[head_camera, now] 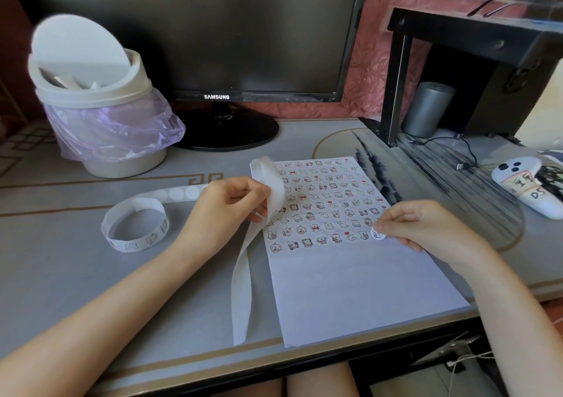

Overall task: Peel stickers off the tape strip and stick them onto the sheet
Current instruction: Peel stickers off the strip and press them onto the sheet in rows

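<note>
Stickers (320, 201) fill the upper half of the sheet (350, 290), mid-frame on the table (61, 275); its lower half is bare. The right hand (426, 226) pinches a round sticker (377, 233) at the last row's right end. The left hand (227, 211) grips the tape strip (242, 290), whose coil (134, 229) at left looks far from spent.

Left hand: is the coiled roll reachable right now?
Probably yes: the coiled roll lies on the table close beside the left hand, nothing between, though that hand is pinching the tape strip.
</note>
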Demonstrator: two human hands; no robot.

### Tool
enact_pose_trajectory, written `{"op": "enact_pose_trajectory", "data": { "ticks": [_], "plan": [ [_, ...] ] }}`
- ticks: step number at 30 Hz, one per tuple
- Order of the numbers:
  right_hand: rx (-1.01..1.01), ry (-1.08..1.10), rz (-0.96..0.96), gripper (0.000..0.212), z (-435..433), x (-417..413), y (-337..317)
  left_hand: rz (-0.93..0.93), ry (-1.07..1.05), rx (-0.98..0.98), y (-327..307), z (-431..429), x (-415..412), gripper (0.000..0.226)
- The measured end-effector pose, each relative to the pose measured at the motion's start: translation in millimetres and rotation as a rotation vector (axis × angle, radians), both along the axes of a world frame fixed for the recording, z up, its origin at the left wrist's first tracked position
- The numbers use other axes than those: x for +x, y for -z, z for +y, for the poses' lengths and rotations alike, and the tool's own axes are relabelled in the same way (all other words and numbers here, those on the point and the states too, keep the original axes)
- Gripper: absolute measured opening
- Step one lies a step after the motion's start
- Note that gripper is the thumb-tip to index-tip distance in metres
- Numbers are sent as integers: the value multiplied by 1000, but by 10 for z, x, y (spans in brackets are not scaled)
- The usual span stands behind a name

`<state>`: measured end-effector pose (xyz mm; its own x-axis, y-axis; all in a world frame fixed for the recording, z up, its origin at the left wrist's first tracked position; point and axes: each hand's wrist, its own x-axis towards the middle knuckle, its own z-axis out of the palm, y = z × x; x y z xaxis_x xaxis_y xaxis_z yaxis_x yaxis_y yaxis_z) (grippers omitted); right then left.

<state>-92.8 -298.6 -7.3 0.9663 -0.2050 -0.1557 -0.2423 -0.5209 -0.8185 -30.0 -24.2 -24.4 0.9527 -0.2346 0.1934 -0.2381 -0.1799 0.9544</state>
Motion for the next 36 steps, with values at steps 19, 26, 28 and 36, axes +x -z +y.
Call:
{"op": "enact_pose_trajectory", "data": {
  "ticks": [19,26,28,36],
  "plan": [
    [-86,15,-99,11,6,48,121,0,3,4,-21,-8,-22,23],
    [-61,29,-184,17,-42,14,220,-2,4,10,-19,-5,-22,24],
    [-58,37,-188,22,-53,12,226,-3,4,10,-21,-5,-25,24],
    [-74,52,-189,9,-82,31,245,-6,-4,13,-20,7,-19,23]
  ]
}}
